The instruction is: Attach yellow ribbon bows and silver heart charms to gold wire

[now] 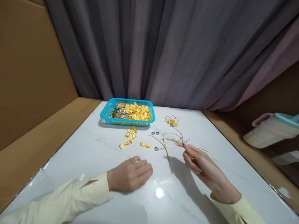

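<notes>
My left hand lies palm down on the white marble table, fingers curled over a small yellow ribbon bow that peeks out at its top. My right hand rests on its edge to the right, fingers together, their tips pinching thin gold cords that loop away from it. Loose yellow bows and small silver heart charms lie on the table just beyond both hands.
A turquoise basket at the table's far side holds many yellow bows and silver bits. A finished bow with wire loops lies right of it. Grey curtain behind; brown padded bench on both sides; a pastel lidded jug at right.
</notes>
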Tool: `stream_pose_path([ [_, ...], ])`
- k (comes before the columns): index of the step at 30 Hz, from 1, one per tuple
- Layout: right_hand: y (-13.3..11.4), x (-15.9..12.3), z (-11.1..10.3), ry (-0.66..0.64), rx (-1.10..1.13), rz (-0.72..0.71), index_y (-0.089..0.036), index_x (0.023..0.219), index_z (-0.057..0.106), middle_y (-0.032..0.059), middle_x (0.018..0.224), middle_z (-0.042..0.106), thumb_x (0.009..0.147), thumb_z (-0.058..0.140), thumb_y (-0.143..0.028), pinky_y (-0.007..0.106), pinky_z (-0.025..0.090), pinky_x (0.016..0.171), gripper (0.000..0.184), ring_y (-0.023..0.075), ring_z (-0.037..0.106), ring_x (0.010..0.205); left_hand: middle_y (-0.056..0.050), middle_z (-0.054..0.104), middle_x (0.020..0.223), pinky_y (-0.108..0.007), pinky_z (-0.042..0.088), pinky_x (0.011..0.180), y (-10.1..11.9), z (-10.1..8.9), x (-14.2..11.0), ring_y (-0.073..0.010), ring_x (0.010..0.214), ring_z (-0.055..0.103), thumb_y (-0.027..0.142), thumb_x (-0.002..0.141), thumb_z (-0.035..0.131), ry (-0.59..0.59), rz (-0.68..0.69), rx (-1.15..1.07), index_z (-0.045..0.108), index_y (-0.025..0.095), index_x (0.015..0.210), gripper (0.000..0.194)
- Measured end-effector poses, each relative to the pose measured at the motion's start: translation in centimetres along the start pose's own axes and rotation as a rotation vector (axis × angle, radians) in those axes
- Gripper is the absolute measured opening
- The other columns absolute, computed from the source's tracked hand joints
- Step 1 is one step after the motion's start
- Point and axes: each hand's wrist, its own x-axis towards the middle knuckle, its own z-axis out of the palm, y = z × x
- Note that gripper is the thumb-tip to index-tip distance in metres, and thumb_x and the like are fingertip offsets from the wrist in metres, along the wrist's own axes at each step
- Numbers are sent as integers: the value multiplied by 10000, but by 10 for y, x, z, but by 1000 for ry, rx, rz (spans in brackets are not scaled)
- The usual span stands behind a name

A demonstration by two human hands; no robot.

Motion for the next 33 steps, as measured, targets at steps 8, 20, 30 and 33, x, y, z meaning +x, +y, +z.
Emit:
stream_pose_path([
  [8,9,10,-14,-30,-63,61,-150,776,558,-104,408,278,727,675,-457,191,125,381,333,40,126,401,-133,628,1003,-373,417,796,-39,-10,-5,-247,951,555,199,935,399,-311,-392,52,553,98,1021,204],
  [20,-4,3,5,-45,-200,8,-166,920,537,-38,466,573,724,684,-364,159,161,334,315,12,229,305,-115,608,914,-373,408,808,-63,25,35,-217,865,546,108,866,442,-338,-831,-539,625,109,850,183],
  [30,1,3,17,-88,-484,-151,-143,588,656,-8,409,549,689,668,-482,207,360,373,353,92,476,342,-37,618,752,-255,465,666,-34,14,52,-127,690,555,325,778,617,-294,-1226,-1608,677,146,793,189],
  [33,4,4,17,-164,-474,-119,-147,656,687,6,478,594,698,662,-488,217,404,408,345,100,502,386,-22,590,698,-221,442,625,-25,19,53,-113,659,530,289,754,659,-318,-1284,-1792,677,146,717,150],
])
